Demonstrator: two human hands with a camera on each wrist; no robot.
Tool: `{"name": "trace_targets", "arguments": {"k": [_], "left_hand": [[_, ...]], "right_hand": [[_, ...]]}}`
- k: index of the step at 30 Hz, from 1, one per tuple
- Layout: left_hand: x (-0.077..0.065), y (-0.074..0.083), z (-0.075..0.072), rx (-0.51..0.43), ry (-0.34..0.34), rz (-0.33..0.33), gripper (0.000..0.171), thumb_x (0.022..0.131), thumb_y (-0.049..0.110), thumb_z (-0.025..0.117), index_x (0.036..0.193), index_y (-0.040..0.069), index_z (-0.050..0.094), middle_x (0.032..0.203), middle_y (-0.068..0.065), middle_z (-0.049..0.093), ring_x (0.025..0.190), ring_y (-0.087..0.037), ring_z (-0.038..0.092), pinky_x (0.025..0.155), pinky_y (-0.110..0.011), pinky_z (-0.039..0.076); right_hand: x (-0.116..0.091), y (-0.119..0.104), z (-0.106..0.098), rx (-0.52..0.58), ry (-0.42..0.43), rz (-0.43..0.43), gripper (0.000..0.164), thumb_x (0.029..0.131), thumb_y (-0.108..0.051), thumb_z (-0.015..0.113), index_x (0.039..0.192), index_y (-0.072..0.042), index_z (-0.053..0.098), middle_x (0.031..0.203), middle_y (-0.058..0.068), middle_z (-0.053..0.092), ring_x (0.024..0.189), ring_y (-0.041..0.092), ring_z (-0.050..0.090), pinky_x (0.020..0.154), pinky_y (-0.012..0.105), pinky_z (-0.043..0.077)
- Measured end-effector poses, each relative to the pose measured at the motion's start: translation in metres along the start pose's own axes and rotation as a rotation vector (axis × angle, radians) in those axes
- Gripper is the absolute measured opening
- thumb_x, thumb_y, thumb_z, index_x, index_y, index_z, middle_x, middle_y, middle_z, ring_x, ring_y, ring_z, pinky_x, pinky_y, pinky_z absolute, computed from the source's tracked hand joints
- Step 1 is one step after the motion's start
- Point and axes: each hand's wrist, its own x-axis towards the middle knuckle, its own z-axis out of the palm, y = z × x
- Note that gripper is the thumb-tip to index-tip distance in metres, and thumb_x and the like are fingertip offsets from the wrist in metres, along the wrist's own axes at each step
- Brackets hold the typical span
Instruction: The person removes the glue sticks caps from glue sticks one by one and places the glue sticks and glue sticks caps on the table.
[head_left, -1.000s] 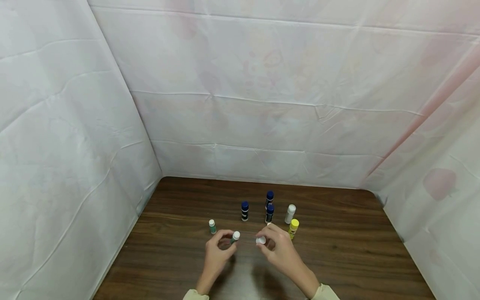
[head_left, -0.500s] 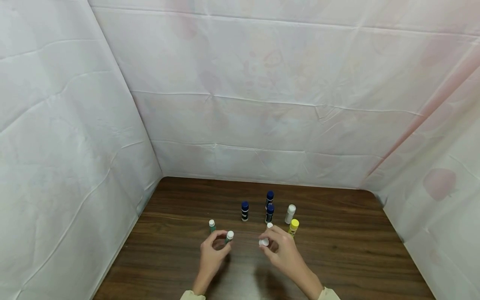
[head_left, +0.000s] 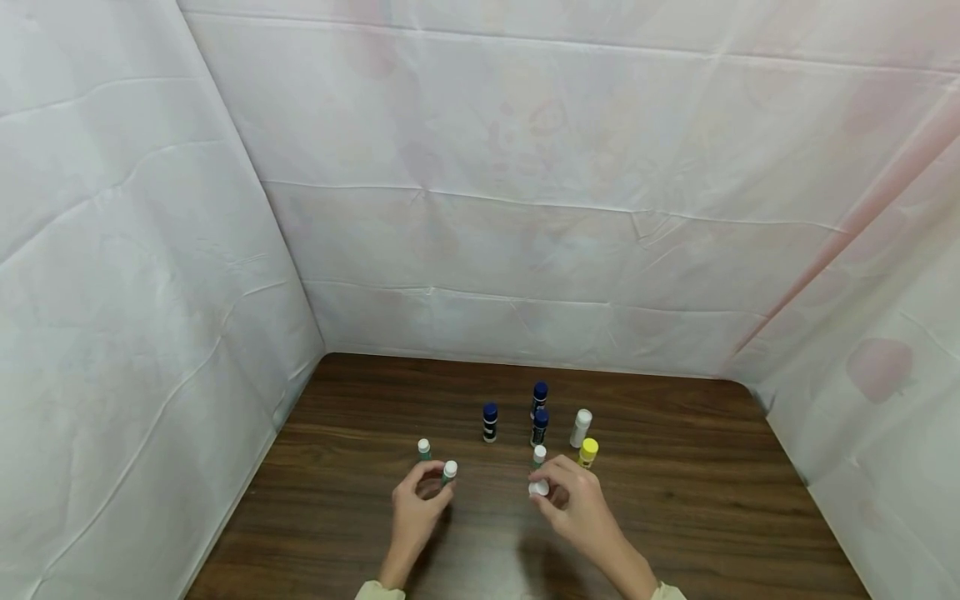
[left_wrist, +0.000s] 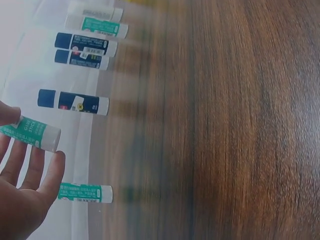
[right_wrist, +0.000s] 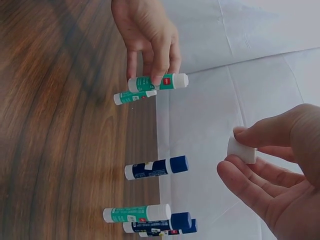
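My left hand pinches a green glue stick between thumb and fingers, held upright above the table. Its white top end looks narrower at the tip in the right wrist view. Between the thumb and fingers of my right hand is a small white cap, apart from any stick. Just behind the left hand stands another green glue stick with a white top. A third green one stands right by the right hand's fingers in the head view, partly hidden there.
Several navy glue sticks stand farther back, one alone and a pair to its right. A white stick and a yellow-capped stick stand at the right. White cloth walls the brown wooden table.
My left hand has moved left with the glue stick, now overlapping the standing green one. My right hand has shifted slightly right with the cap, showing more of the green stick behind it.
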Motion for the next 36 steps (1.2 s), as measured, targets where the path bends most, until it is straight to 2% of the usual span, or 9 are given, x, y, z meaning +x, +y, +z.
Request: {"name": "trace_targets", "arguments": {"k": [3,4,9,14,18,22,27,29,36], "left_hand": [[0.001,-0.002,-0.002,-0.007,0.007,-0.010,0.030,0.071,-0.008,0.075,0.094,0.008,0.067,0.094,-0.005,0.067,0.087,-0.022,0.064,0.077,-0.046,0.054],[0.002,-0.007,-0.002,-0.012,0.013,-0.008,0.030,0.071,-0.008,0.075,0.094,0.010,0.067,0.093,-0.004,0.066,0.087,-0.021,0.064,0.077,-0.046,0.054],[0.002,-0.009,-0.004,-0.011,0.023,-0.011,0.029,0.071,-0.009,0.075,0.095,0.006,0.067,0.094,-0.008,0.066,0.088,-0.027,0.064,0.077,-0.045,0.054],[0.001,0.004,-0.009,-0.019,0.027,-0.018,0.027,0.072,-0.012,0.073,0.096,-0.003,0.065,0.094,-0.015,0.065,0.090,-0.035,0.063,0.078,-0.050,0.052],[0.000,0.016,-0.013,-0.008,0.030,-0.055,0.026,0.073,-0.012,0.072,0.097,-0.005,0.064,0.096,-0.017,0.065,0.092,-0.034,0.062,0.080,-0.048,0.052],[0.000,0.016,-0.016,0.007,0.049,-0.084,0.026,0.073,-0.013,0.071,0.097,-0.007,0.063,0.097,-0.018,0.064,0.092,-0.036,0.062,0.081,-0.047,0.052],[0.002,0.006,-0.018,0.030,0.087,-0.074,0.027,0.072,-0.012,0.072,0.097,-0.006,0.063,0.096,-0.019,0.064,0.092,-0.038,0.061,0.081,-0.051,0.051],[0.002,-0.002,-0.019,0.046,0.104,-0.069,0.027,0.072,-0.012,0.073,0.096,-0.005,0.064,0.096,-0.018,0.064,0.091,-0.037,0.062,0.080,-0.050,0.052],[0.006,-0.035,-0.023,0.082,0.155,-0.135,0.029,0.071,-0.008,0.076,0.096,0.002,0.065,0.097,-0.013,0.065,0.090,-0.027,0.063,0.076,-0.032,0.055]], "right_hand": [[-0.003,0.001,-0.001,0.007,0.002,0.011,0.030,0.066,0.010,0.078,0.083,-0.012,0.067,0.084,-0.003,0.060,0.064,0.004,0.054,0.048,0.018,0.048],[-0.004,0.001,-0.001,0.006,0.003,0.013,0.030,0.066,0.011,0.078,0.083,-0.012,0.067,0.084,-0.003,0.060,0.064,0.005,0.054,0.048,0.018,0.049],[-0.008,0.003,-0.005,-0.002,0.006,0.028,0.033,0.066,0.012,0.078,0.084,-0.014,0.067,0.084,-0.004,0.060,0.064,0.004,0.054,0.048,0.019,0.049],[-0.012,0.006,-0.008,-0.013,0.015,0.009,0.034,0.066,0.011,0.078,0.084,-0.015,0.066,0.084,-0.004,0.060,0.064,0.004,0.054,0.048,0.020,0.049],[-0.015,0.008,-0.011,-0.027,0.032,-0.001,0.033,0.064,0.012,0.078,0.083,-0.013,0.066,0.083,-0.004,0.060,0.064,0.004,0.053,0.048,0.019,0.048],[-0.017,0.009,-0.013,-0.039,0.035,0.015,0.032,0.064,0.013,0.078,0.082,-0.010,0.066,0.084,-0.004,0.060,0.064,0.003,0.053,0.048,0.018,0.048],[-0.021,0.011,-0.015,-0.047,0.034,0.056,0.032,0.064,0.013,0.078,0.082,-0.011,0.066,0.083,-0.005,0.059,0.063,0.003,0.053,0.047,0.020,0.048],[-0.023,0.011,-0.016,-0.048,0.038,0.065,0.034,0.064,0.013,0.078,0.082,-0.013,0.066,0.082,-0.005,0.058,0.062,0.003,0.053,0.047,0.021,0.048],[-0.028,0.014,-0.018,-0.052,0.046,0.093,0.035,0.063,0.014,0.079,0.082,-0.012,0.066,0.082,-0.005,0.058,0.062,0.002,0.053,0.048,0.020,0.048]]}}
